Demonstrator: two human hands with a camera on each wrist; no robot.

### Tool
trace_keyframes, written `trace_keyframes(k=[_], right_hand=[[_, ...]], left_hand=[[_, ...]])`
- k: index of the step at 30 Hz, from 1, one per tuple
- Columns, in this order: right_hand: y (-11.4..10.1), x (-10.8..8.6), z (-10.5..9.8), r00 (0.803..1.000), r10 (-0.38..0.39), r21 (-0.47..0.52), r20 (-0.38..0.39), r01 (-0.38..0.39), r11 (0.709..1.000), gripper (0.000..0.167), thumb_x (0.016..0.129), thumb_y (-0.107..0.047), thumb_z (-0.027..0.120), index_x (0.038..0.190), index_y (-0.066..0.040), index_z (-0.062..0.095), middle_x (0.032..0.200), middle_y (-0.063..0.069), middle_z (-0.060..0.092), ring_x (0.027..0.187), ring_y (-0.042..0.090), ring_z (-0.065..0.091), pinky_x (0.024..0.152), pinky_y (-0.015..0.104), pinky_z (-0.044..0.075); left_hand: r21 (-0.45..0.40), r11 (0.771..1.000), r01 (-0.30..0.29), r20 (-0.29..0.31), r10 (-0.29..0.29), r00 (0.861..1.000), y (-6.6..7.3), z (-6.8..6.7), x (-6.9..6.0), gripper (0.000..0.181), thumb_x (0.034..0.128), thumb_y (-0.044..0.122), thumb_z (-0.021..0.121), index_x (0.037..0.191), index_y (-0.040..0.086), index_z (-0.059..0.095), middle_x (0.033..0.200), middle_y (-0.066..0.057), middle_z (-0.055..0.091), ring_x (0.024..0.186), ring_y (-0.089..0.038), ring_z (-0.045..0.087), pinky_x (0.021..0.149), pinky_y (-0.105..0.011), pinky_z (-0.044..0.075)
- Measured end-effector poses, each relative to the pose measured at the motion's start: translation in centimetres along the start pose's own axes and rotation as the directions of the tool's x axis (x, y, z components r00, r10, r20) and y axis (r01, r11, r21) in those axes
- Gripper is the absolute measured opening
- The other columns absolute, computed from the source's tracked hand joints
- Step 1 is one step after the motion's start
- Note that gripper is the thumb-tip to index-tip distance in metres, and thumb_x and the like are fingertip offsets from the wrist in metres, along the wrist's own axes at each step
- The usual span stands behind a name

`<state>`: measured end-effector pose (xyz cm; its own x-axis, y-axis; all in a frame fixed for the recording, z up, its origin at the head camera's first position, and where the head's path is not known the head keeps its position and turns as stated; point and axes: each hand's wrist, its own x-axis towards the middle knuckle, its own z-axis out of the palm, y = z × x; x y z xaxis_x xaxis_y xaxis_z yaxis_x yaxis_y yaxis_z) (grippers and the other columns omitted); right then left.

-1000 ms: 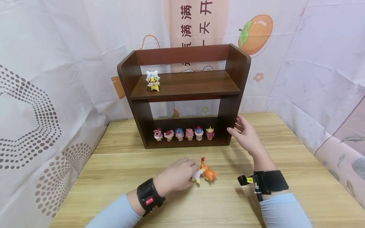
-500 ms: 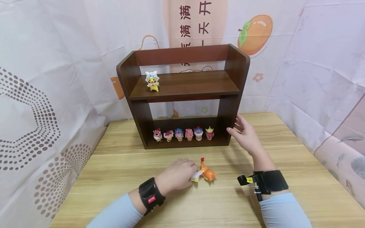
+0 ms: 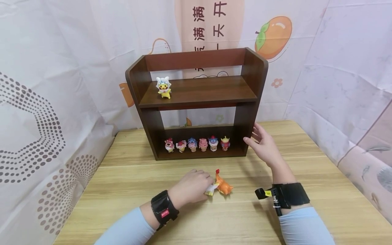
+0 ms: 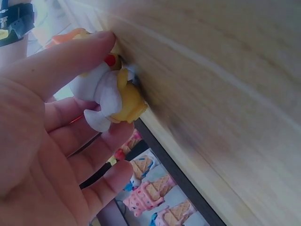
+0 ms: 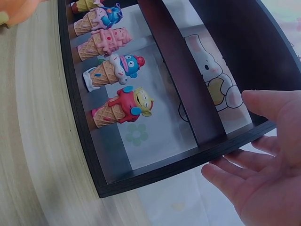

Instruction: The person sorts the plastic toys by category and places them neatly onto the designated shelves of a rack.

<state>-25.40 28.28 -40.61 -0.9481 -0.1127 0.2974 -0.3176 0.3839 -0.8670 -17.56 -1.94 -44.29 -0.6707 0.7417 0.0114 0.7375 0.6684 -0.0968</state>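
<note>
My left hand (image 3: 194,185) pinches a small white-and-yellow figurine (image 4: 110,92) between thumb and fingers, low over the table; the head view shows only part of it past the fingertips. Right beside it lies an orange figurine (image 3: 224,187) with a red-tipped tail. At the right side of the dark brown two-tier shelf (image 3: 199,98), my right hand (image 3: 265,145) holds the side panel, the thumb at its front edge and the fingers along the outer face. A yellow figurine in a white hood (image 3: 164,87) stands at the left on the upper tier.
Along the lower tier stands a row of several ice-cream-cone figurines, among them a pink one (image 3: 203,144) and a red one with a yellow-green head (image 5: 129,104). The shelf stands on a wood-grain table (image 3: 128,190). A patterned cloth (image 3: 76,51) hangs behind and at both sides.
The white-and-yellow figurine has turned a little in my left hand, its yellow feet now showing less. My left wrist has shifted slightly right. The right hand has stayed put.
</note>
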Motion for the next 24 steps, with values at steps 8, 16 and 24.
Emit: trace_keyframes(k=[8,16,24], right_hand=[[-0.08,-0.01,0.0,1.0,0.011,0.004,0.005,-0.011,1.0,0.08,0.1,-0.025,0.068,0.162,-0.008,0.021,0.158,0.025,0.034,0.142,0.046,0.037,0.107,0.058,0.038],[0.06,0.01,-0.01,1.0,0.009,0.006,0.004,-0.009,1.0,0.079,0.1,-0.025,0.068,0.162,-0.008,0.022,0.158,0.025,0.034,0.142,0.045,0.038,0.107,0.058,0.038],[0.01,0.01,-0.04,1.0,0.0,0.015,0.003,0.0,1.0,0.079,0.1,-0.024,0.068,0.162,-0.009,0.023,0.158,0.025,0.035,0.142,0.045,0.038,0.107,0.058,0.038]], left_hand=[[0.024,1.0,-0.009,-0.002,0.009,1.0,0.21,-0.02,0.13,0.043,0.0748,0.041,0.089,0.111,0.025,0.073,0.108,0.01,0.07,0.092,-0.009,0.059,0.082,-0.028,0.047],[0.033,0.999,-0.02,-0.014,0.02,1.0,0.1,0.01,0.2,0.037,0.0747,0.036,0.089,0.107,0.026,0.073,0.102,0.011,0.069,0.09,-0.008,0.059,0.079,-0.027,0.046],[-0.024,0.999,-0.025,-0.038,0.024,0.999,-0.38,0.05,0.23,0.039,0.0721,0.03,0.088,0.108,0.025,0.073,0.107,0.01,0.07,0.099,-0.011,0.062,0.094,-0.038,0.046]])
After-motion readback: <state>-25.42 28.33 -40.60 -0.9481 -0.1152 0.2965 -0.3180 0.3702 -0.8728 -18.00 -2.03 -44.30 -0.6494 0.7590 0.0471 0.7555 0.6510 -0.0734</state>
